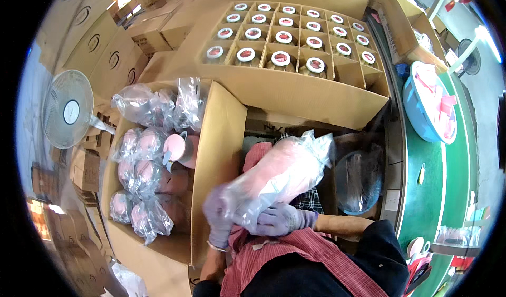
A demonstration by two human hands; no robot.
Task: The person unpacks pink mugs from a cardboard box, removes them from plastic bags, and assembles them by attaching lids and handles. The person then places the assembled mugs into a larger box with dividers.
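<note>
Gripping One Bagged Pink Bundle at Mid-View

The bagged pink bundle point(282, 170) is lying aslant just off centre toward four o'clock, its loose plastic end pointing to two. The left hand point(217, 215), gloved in lilac, is curling around its lower end at seven o'clock; the fingers are blurring, so their exact spread cannot be told. The right hand point(279, 220), likewise gloved, is closing bent fingers on the plastic between five and six.

At nine o'clock, one open carton point(216, 170) is holding more than six wrapped pink pieces point(146, 173), overlapping too much for a sure total, and one pink-lidded cup point(175, 146). At twelve to one, one divided carton point(295, 92) is holding twenty-two white-lidded jars point(283, 37): three rows of six, plus four in front. Toward three, one blue basin point(415, 115) is carrying jumbled pink items point(435, 99) beside one green table point(424, 157). Two fans are standing: one white fan point(69, 110) at nine, one dark fan point(469, 56) at two.
</note>
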